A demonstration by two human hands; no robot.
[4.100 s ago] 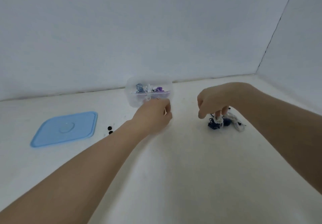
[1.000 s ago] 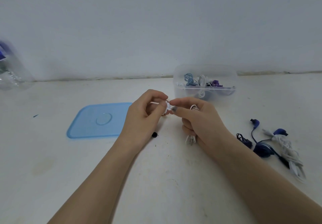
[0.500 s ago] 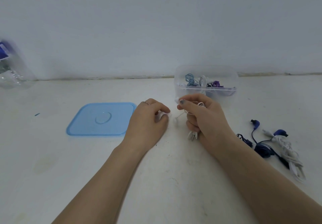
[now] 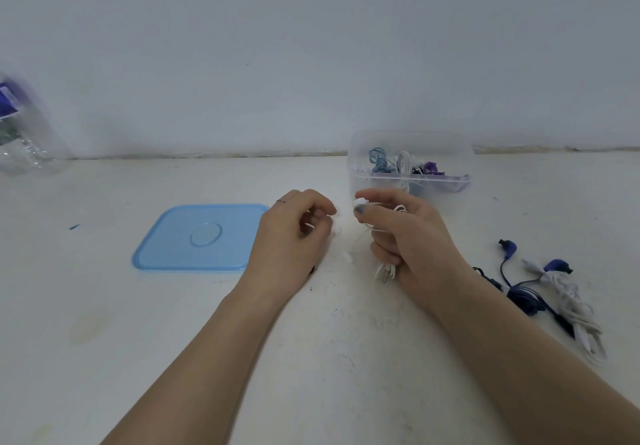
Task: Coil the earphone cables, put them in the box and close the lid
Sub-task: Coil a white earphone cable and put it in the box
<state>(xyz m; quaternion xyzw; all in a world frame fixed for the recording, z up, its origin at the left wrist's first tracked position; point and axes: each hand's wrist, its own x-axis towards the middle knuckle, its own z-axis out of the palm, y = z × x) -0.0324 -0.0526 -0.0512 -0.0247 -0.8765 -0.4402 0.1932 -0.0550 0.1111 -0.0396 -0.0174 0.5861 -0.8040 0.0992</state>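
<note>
My right hand (image 4: 412,240) grips a coiled white earphone cable (image 4: 386,271). Its thumb pins one earbud at the top, and the other bud dangles on a short length of cable below. My left hand (image 4: 294,237) lies just to the left with its fingers curled, pinching a small white piece (image 4: 336,228) at the fingertips. Right behind my right hand stands the clear box (image 4: 363,143), open, with several coiled earphones inside. The blue lid (image 4: 197,237) lies flat on the table to the left of my left hand.
A loose dark-blue earphone (image 4: 519,292) and a white earphone (image 4: 575,309) lie tangled on the table at the right. A clear plastic bottle (image 4: 20,140) stands at the far left against the wall. The wall runs close behind the box.
A second ago both hands pinched the white cable together. They have since drawn apart; the right hand keeps the coil and one bud now hangs free. The head view has barely shifted.
</note>
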